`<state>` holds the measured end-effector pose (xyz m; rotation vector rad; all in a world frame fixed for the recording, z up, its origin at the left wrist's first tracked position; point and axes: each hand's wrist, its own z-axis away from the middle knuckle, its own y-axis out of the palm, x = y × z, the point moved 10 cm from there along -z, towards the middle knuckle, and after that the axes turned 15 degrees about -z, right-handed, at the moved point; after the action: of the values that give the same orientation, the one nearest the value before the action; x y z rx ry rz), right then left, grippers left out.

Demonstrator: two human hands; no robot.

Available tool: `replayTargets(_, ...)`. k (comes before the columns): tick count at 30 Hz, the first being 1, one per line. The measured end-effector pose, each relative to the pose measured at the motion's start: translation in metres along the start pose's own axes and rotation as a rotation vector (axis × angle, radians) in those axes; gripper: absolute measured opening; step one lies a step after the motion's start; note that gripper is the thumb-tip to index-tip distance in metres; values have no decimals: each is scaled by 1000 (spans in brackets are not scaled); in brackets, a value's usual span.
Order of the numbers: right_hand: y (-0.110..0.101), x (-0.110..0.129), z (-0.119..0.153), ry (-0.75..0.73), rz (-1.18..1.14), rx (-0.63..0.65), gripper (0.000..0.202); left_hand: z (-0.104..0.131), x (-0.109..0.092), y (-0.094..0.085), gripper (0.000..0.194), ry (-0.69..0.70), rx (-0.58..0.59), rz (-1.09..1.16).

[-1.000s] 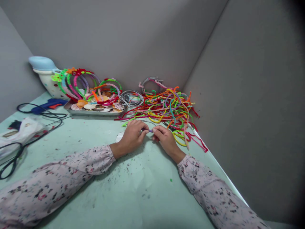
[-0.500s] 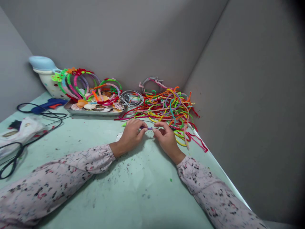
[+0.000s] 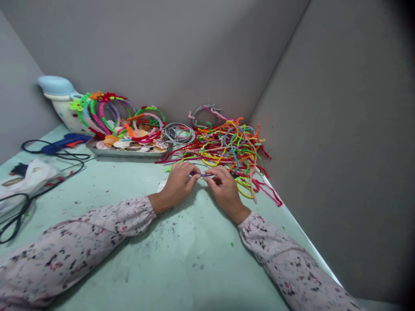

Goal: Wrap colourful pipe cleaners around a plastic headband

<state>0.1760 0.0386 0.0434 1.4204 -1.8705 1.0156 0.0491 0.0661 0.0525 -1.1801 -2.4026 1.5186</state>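
Between my hands, over the middle of the table, runs a short purple piece [image 3: 202,175] that looks like pipe cleaner. My left hand [image 3: 180,183] pinches its left end between thumb and fingertips. From the right, my right hand [image 3: 225,190] closes thumb and fingers on the other end. A thin wire arcs just behind the fingers. Behind and right of my right hand lies a tangled heap of coloured pipe cleaners [image 3: 227,144]. A small white thing [image 3: 161,185] lies partly hidden beside my left hand.
A metal tray [image 3: 129,153] at the back left holds shells and fuzzy coloured hoops. Beside it are coiled wire [image 3: 179,134], a blue glue gun [image 3: 61,144] and a white vessel with a blue top [image 3: 66,106]. A black cable and plastic bag [image 3: 30,179] lie at left.
My right hand has shifted slightly left, closer to my left hand, and its fingers have closed further over the purple piece. My left hand has barely moved.
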Motion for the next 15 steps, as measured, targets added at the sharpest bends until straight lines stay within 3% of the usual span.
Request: replayTargets(15,4,-18,1,105,-48,41,15,1,0,3,10,20,10,-31)
